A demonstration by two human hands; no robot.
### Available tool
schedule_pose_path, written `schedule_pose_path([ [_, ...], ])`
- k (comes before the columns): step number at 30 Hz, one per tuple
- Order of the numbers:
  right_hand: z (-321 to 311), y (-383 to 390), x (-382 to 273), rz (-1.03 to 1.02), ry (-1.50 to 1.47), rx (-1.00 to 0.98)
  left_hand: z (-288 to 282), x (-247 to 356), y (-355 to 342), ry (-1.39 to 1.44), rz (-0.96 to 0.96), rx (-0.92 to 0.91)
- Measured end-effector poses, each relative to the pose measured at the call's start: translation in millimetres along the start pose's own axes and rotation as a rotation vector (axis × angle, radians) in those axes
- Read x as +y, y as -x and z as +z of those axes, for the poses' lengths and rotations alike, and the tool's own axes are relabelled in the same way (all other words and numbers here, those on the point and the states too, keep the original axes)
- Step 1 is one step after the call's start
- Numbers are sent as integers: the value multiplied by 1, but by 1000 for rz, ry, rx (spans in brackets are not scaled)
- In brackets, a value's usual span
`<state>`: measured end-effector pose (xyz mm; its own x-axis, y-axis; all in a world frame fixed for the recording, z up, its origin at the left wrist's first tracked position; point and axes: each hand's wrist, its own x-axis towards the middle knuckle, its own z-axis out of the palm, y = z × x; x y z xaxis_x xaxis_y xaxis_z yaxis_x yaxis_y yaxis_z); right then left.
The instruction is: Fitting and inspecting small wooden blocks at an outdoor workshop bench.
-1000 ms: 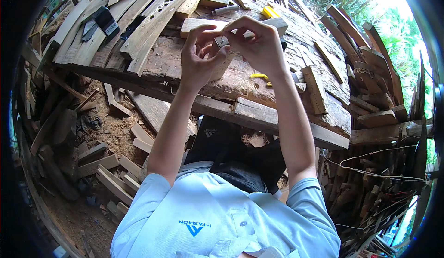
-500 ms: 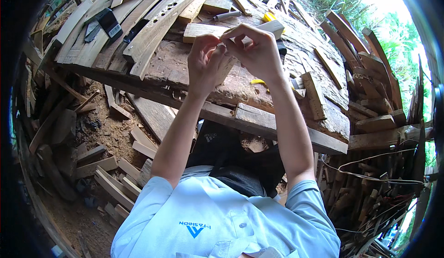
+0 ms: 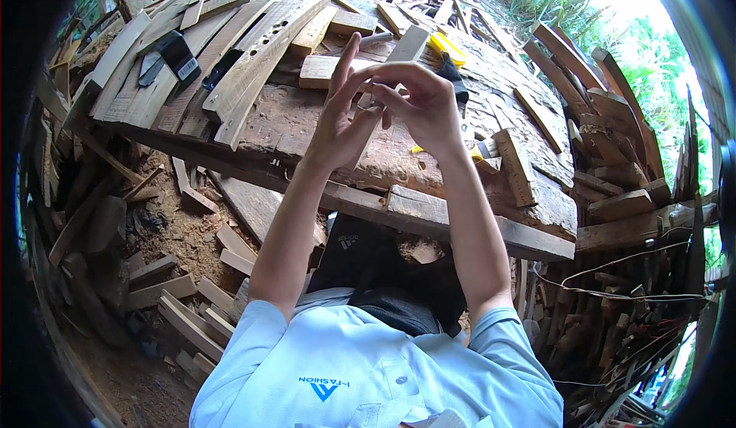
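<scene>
My left hand point(image 3: 337, 133) and my right hand point(image 3: 424, 110) meet above the near side of a rough wooden bench point(image 3: 287, 125). The left index finger points up, with the thumb apart from it and close to the right fingertips. Right thumb and fingers are pinched together; whatever lies in them is too small to make out. Behind the hands a pale wooden piece point(image 3: 410, 43) shows its far end. Wood also shows below the fingers, but I cannot tell whether it is the same piece. A wooden block point(image 3: 320, 72) lies just beyond the left hand.
A yellow tool point(image 3: 447, 48) and a black item point(image 3: 454, 81) lie beyond my right hand. A yellow-and-black tool point(image 3: 483, 152) sits beside a short wood block point(image 3: 515, 167). Boards point(image 3: 257, 52) and a black box point(image 3: 178, 54) occupy the left. Scrap wood point(image 3: 192, 321) litters the floor.
My left index finger has straightened upward, away from the pinch, and both hands have dropped slightly in view. The pale wooden piece behind them has shifted left, away from the yellow tool.
</scene>
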<state>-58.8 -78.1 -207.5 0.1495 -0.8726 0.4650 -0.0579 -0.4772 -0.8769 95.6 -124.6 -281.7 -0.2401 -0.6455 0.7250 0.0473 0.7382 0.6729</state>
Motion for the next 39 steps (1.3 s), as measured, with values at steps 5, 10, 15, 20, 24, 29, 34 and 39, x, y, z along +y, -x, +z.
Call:
schedule_pose_path([
  [5,-20,12,9,-51,-83,6,13,14,1,651,-212,-117],
  [10,-12,16,2,-24,-243,41,26,8,16,163,-53,-110],
  [15,-33,21,8,112,-377,2,31,23,16,-48,91,1],
  [20,-43,26,24,152,-721,-72,-15,48,-6,-351,210,-148],
  [24,-35,27,20,89,-753,-82,-43,41,-40,-564,366,-428],
  [29,-32,30,23,106,-797,-60,-62,73,-83,-578,304,-715],
  [34,-17,40,13,-19,-239,233,-53,90,-71,-683,45,-796],
  [39,0,56,6,-147,90,380,-39,107,-66,-784,-89,-768],
])
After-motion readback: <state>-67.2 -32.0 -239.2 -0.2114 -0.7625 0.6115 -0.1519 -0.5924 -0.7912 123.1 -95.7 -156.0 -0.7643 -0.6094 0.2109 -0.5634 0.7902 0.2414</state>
